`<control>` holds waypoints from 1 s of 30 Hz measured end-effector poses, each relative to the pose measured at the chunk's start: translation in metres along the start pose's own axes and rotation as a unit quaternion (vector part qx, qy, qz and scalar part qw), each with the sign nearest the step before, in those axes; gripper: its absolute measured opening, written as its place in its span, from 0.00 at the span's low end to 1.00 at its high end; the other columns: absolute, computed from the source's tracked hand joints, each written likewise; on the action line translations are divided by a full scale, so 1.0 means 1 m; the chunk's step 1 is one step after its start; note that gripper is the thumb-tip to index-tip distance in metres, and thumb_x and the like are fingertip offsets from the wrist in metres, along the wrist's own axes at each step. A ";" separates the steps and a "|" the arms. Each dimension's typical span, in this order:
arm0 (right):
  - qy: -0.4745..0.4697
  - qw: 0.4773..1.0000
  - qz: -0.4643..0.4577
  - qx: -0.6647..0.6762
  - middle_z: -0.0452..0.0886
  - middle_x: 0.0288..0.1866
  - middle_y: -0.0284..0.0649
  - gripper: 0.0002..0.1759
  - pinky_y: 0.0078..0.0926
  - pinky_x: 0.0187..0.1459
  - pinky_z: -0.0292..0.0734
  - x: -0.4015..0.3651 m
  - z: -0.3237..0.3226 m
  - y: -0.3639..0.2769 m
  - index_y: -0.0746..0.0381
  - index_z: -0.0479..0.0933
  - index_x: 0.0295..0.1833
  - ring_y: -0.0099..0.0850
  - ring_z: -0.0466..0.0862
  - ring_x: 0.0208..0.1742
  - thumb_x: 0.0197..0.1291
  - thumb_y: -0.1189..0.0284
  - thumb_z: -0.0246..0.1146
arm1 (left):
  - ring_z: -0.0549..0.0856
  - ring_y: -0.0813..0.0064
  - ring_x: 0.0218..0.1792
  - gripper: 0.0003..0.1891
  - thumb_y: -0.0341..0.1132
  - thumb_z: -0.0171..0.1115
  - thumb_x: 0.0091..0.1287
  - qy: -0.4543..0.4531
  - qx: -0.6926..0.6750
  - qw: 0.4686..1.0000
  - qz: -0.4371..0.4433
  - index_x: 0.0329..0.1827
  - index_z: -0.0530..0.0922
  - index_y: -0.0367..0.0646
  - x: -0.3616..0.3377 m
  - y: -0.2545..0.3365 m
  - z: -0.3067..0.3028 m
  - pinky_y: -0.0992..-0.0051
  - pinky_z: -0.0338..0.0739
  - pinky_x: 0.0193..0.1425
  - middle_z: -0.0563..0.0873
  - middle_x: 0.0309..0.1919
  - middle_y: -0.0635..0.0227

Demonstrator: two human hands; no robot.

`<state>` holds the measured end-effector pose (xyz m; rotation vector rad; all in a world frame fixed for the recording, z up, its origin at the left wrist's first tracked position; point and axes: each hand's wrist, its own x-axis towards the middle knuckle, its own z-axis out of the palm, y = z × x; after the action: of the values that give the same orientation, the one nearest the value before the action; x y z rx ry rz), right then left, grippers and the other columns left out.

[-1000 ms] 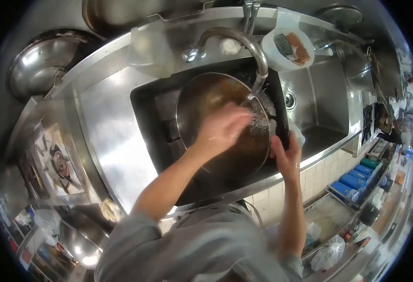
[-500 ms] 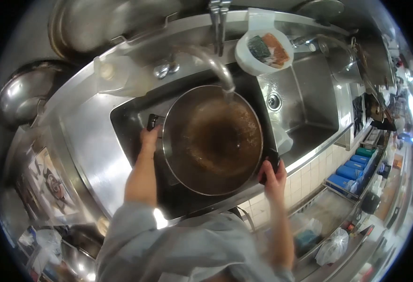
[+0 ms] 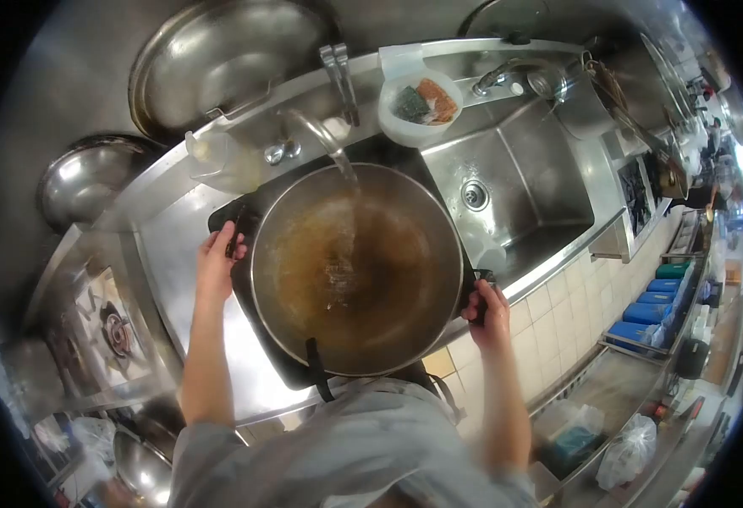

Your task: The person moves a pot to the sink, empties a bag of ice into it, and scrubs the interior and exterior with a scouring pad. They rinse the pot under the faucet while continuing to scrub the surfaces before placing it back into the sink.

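Observation:
A large round metal pan with two black handles is held over the left, dark sink basin. Thin brownish water covers its bottom. The curved faucet reaches over the far rim, and a stream of water falls from it into the pan. My left hand is closed round the handle on the left side. On the right, my right hand grips the opposite handle, fingers wrapped over it. A black strap overlaps the near rim.
To the right is a steel sink basin with a drain. A white container with green and orange scouring pads stands behind. A translucent jug stands at back left. Big metal lids lean on the wall. Blue bins sit lower right.
The pan looks larger, raised toward me and shifted slightly left. My left hand has moved outward to the left with its handle; my right hand still holds the other. The view has shifted.

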<state>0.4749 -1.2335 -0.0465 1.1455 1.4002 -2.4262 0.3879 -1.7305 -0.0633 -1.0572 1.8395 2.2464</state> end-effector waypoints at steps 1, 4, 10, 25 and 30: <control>-0.005 1.000 0.000 0.005 0.76 0.26 0.35 0.09 0.28 0.22 0.68 0.001 -0.002 0.002 0.59 0.75 0.44 0.26 0.71 0.18 0.69 0.68 0.68 | 0.83 0.79 0.30 0.19 0.46 0.73 0.70 -0.026 -0.005 1.000 0.017 0.48 0.81 0.39 -0.010 0.012 -0.004 0.78 0.76 0.38 0.87 0.37 0.68; -0.047 0.996 0.073 0.035 0.75 0.26 0.34 0.08 0.30 0.26 0.68 0.013 -0.009 0.015 0.58 0.76 0.44 0.25 0.70 0.18 0.70 0.66 0.66 | 0.80 0.80 0.30 0.19 0.48 0.70 0.72 -0.027 0.084 0.995 0.043 0.48 0.81 0.38 -0.044 0.059 -0.004 0.78 0.74 0.39 0.86 0.37 0.70; -0.109 0.979 0.156 0.069 0.76 0.26 0.33 0.08 0.31 0.29 0.69 0.009 -0.003 0.029 0.57 0.76 0.43 0.25 0.72 0.21 0.72 0.65 0.63 | 0.77 0.83 0.25 0.23 0.54 0.63 0.75 0.035 0.197 0.976 0.084 0.47 0.83 0.39 -0.084 0.128 -0.005 0.80 0.69 0.31 0.83 0.32 0.71; -0.267 0.951 -0.146 -0.057 0.80 0.43 0.43 0.29 0.25 0.39 0.84 -0.132 0.019 -0.136 0.72 0.70 0.67 0.30 0.85 0.33 0.63 0.70 0.64 | 0.82 0.77 0.31 0.25 0.46 0.78 0.64 -0.045 0.086 0.995 -0.029 0.51 0.81 0.35 -0.064 -0.063 0.017 0.78 0.76 0.32 0.85 0.35 0.66; -0.285 0.914 -0.250 -0.148 0.79 0.45 0.47 0.38 0.28 0.39 0.87 -0.192 0.057 -0.155 0.78 0.64 0.74 0.33 0.86 0.34 0.61 0.71 0.65 | 0.86 0.73 0.36 0.26 0.44 0.77 0.64 -0.040 0.065 0.997 -0.013 0.55 0.79 0.31 -0.049 -0.119 0.073 0.73 0.83 0.37 0.85 0.36 0.64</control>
<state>0.5110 -1.2392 0.2044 -0.0199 1.8942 -2.4054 0.4446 -1.6137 -0.1340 -0.9499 1.8982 2.0904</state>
